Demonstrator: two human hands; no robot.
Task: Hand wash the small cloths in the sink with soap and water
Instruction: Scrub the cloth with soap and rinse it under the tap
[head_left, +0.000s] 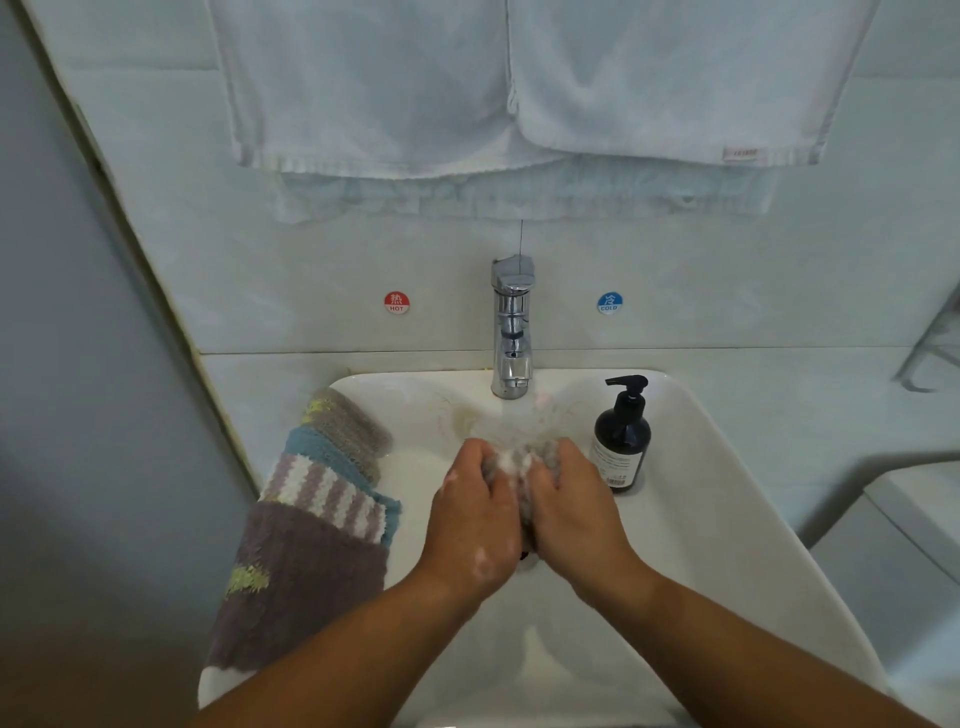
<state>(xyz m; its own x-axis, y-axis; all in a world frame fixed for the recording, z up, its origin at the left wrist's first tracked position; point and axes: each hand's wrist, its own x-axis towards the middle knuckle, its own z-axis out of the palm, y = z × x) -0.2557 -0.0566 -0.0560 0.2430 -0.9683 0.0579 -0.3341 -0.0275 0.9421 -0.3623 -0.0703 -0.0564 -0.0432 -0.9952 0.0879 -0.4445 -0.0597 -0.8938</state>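
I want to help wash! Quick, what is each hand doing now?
Left hand: grips the soapy grey cloth.
Right hand: grips the same cloth.

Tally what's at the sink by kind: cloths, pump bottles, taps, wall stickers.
Cloths: 5 seen: 1 soapy grey cloth gripped by left hand and right hand, 4 overlapping in the pile on the sink left rim; more may hide
Pump bottle: 1
Tap: 1
Wall stickers: 2 (red HOT sticker, blue COLD sticker)
Total: 9

Two hands (475, 512) (571, 512), two towels (363, 88) (675, 78) — one bottle (621, 441)
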